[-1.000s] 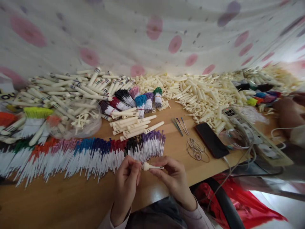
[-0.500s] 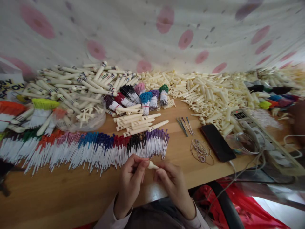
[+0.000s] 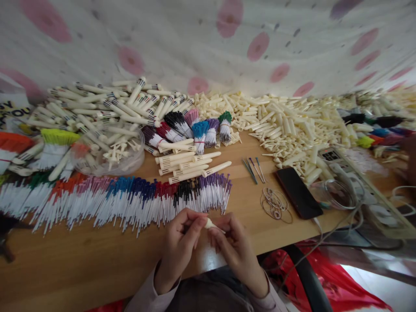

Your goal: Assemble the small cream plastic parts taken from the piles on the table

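Observation:
Near the table's front edge, a small cream cone-shaped pen tip [image 3: 210, 224] is held between my two hands. My left hand [image 3: 178, 247] pinches its wide end between thumb and fingers. The narrow end lies between the thumb and fingers of my right hand [image 3: 238, 249]. Whether anything else sits inside the fingers is hidden. Just beyond my left hand runs a long row of pen refills [image 3: 130, 203], white with heads sorted by colour. Behind that row lie several cream slotted pen barrels [image 3: 191, 164].
Rubber-banded refill bundles [image 3: 199, 134], a clear tub [image 3: 141, 158] and piled multicolour pens [image 3: 123, 104] stand at the back left. Cream pen parts [image 3: 286, 125] heap at the back right. Tweezers [image 3: 250, 172], rubber bands [image 3: 276, 203], a phone [image 3: 299, 193] and a power strip [image 3: 367, 195] lie rightward.
The pen tip and my right fingers have shifted slightly right, and the right fingers cover more of the narrow end. My left hand keeps its pinch. The view has tilted a little.

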Motion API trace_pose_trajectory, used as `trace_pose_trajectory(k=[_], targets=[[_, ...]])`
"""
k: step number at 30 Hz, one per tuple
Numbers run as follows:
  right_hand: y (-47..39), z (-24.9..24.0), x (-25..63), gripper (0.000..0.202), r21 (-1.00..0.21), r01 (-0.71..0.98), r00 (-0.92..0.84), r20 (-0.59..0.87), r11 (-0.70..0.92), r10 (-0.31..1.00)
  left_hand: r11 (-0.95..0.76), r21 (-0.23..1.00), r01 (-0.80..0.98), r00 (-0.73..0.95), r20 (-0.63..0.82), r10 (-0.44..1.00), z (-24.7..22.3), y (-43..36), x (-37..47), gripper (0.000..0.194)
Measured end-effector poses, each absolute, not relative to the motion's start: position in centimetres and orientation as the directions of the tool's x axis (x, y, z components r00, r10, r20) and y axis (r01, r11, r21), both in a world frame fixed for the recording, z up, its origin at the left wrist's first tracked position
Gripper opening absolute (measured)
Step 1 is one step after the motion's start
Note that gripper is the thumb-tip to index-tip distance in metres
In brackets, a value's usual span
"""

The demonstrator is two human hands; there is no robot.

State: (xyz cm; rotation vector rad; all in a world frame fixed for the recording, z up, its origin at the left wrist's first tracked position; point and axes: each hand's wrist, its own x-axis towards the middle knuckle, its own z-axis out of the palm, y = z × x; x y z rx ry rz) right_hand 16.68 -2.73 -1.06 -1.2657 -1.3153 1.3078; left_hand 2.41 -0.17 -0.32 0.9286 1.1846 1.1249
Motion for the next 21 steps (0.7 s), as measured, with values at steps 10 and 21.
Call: trace_pose_trajectory(k=[10,21], targets=[[-2.8,-0.68,16.62,0.035,-0.992,0.078,-0.107,-0.103,-0.095,0.989,0.223,0.957,-0.185,0.035,-0.22,0.975,-0.34,-0.26,2.35,0.033],[-2.76,-0.53,16.59,0.029,-0.996,0.064,-0.07,-0.066,-0.061,0.995,0.238,0.953,-0.19,0.016,-0.239,0.971,-0.29,-0.23,2.32,0.034]])
